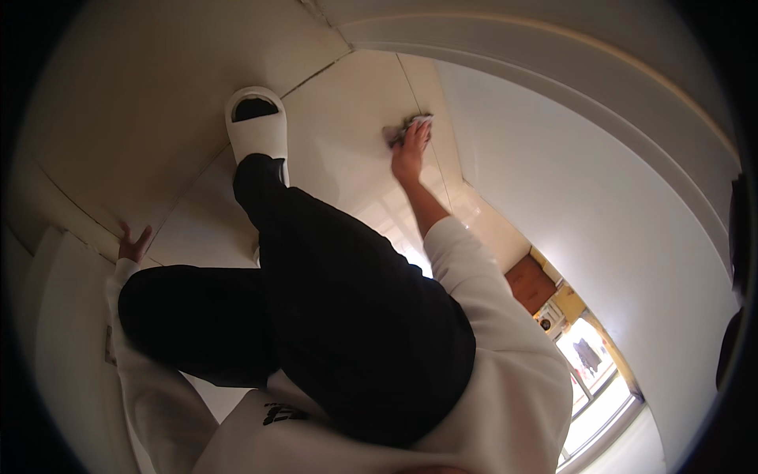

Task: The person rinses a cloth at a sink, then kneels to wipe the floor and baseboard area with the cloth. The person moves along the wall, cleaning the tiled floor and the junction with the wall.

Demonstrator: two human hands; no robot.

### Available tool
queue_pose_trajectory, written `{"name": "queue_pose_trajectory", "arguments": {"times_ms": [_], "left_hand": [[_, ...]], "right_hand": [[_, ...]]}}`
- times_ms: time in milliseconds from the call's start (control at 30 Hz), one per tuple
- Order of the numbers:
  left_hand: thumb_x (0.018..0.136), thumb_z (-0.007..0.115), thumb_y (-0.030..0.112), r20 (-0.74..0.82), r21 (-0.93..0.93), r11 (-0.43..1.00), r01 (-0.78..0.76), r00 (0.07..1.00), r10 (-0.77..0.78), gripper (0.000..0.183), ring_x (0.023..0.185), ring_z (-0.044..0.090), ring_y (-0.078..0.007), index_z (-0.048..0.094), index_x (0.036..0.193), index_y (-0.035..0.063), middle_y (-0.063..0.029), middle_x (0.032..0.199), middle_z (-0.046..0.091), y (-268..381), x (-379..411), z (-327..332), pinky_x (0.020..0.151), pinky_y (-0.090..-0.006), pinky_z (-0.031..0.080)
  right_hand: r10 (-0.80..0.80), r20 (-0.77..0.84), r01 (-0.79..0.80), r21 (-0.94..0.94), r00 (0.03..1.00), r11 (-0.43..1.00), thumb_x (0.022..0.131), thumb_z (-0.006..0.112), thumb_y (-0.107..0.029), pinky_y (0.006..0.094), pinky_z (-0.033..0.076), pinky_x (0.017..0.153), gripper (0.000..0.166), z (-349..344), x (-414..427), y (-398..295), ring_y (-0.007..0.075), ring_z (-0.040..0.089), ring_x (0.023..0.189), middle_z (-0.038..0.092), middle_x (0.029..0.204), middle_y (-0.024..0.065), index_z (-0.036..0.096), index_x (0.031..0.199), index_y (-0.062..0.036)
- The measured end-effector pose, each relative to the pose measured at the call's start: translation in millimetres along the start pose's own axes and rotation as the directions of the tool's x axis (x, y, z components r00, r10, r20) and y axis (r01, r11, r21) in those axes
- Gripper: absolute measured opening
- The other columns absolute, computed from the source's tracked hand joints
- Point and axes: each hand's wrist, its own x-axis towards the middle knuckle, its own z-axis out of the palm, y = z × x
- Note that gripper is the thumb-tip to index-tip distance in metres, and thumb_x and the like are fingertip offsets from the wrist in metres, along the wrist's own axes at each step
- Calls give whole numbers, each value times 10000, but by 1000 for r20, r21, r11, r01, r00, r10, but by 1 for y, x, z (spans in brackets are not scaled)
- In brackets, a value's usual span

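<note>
Beyond my right knee, my right hand (410, 155) presses a crumpled grey and white cloth (408, 129) onto the pale tiled floor (331, 142), beside a tile joint near the wall. My left hand (134, 243) is at the far left with its fingers spread, holding nothing; it seems to rest on the floor near the foot of a white panel. A white slipper (260, 130) is on my foot between the two hands. My knees are bent in black trousers, and part of a second slipper shows behind my leg.
A white wall or panel (551, 195) with a curved-looking edge rises along the right. At the left stands another white panel (71, 332). Towards the lower right are a reddish-brown box or cabinet (531, 283) and a bright window (598, 409). Dark joints cross the floor.
</note>
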Motion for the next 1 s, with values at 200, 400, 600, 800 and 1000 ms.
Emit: {"name": "queue_pose_trajectory", "arguments": {"times_ms": [200, 400, 600, 800, 1000], "left_hand": [[708, 726, 774, 44, 14, 995, 100, 994, -101, 1351, 1437, 337, -446, 99, 1570, -56, -395, 1515, 300, 3, 8, 1, 1149, -420, 345], [690, 734, 782, 18, 61, 998, 5, 1000, -6, 1391, 1473, 261, -461, 40, 1579, -33, -427, 1540, 203, -5, -7, -3, 1154, -430, 334], [664, 717, 819, 49, 119, 980, 160, 985, -167, 1427, 1467, 244, -505, -51, 1597, 61, -482, 1527, 102, 36, -15, 2, 1162, -425, 319], [639, 735, 823, 1, 129, 984, 127, 992, -128, 1456, 1469, 186, -544, -49, 1591, 49, -538, 1478, 101, 36, -21, 12, 1160, -462, 305], [625, 728, 840, 46, 128, 980, 152, 986, -159, 1480, 1446, 210, -571, -81, 1588, 60, -562, 1457, 63, 52, -23, 15, 1154, -460, 321]], "right_hand": [[-219, 12, 219, 31, 976, 975, 874, 526, -39, 550, 134, 1225, 724, 12, 35, -134, 455, 132, 1514, 136, 1636, 266, 270, 1551, -14], [-596, -83, 599, 13, 799, 801, 851, 510, -22, 545, 211, 1207, 677, 13, 146, -230, 443, 265, 1477, 254, 1609, 246, 371, 1514, -26], [-626, -167, 630, -31, 762, 776, 859, 502, -38, 517, 280, 1189, 650, 1, 198, -264, 417, 314, 1456, 297, 1588, 244, 399, 1501, -37], [-659, 38, 659, -95, 751, 746, 848, 533, -27, 478, 323, 1175, 645, -5, 150, -205, 386, 355, 1441, 312, 1591, 216, 432, 1485, -51], [-721, 1, 721, -22, 692, 692, 816, 583, -27, 473, 340, 1165, 667, -21, 201, -244, 396, 361, 1432, 327, 1582, 217, 447, 1468, -38]]}}
